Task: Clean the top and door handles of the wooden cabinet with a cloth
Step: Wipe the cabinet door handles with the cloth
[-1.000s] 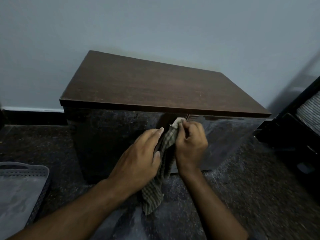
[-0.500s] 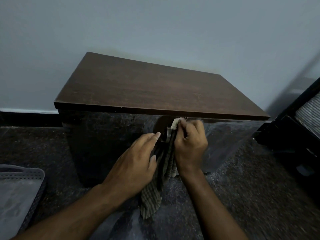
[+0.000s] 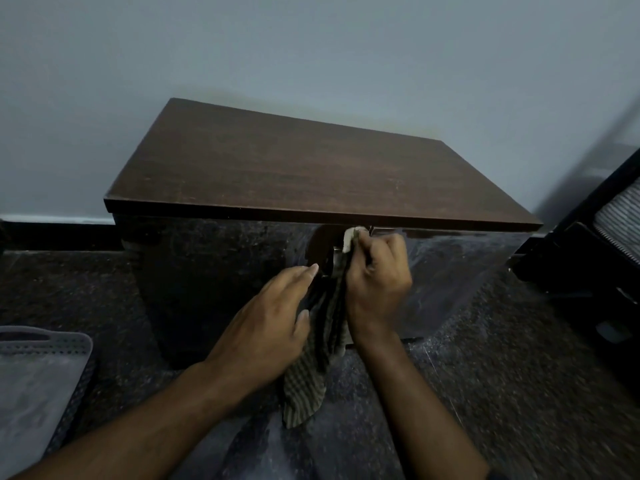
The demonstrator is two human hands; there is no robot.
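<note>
the cabinet (image 3: 311, 181) stands against the pale wall (image 3: 311, 46), its dark wooden top bare and its glossy front facing the person. both arms reach in from below toward the middle of that front, just under the overhanging edge of the top.

the right hand (image 3: 379, 282) is curled tight around the cloth (image 3: 329, 327), pressing its upper end against the door near the top, where the two doors meet. a pale corner of the cloth pokes out above the knuckles. the handle itself is mostly hidden behind the cloth and the hand; only a small glint of metal shows just left of the cloth, too little to make out its shape.

the left hand (image 3: 270, 323) lies beside it with fingers straight and relaxed, fingertips reaching toward the door front at the cloth's left edge. whether the fingertips actually touch the door i cannot tell. the thumb rests against the cloth.

the cloth is striped, dull green-brown, and hangs down between the two wrists, its loose end dangling in front of the cabinet's lower front, above the speckled dark floor (image 3: 502, 393).

off to the left on the floor sits a grey perforated tray (image 3: 41, 375), well apart from the cabinet. at the far right edge stands some dark furniture (image 3: 588, 271).
</note>
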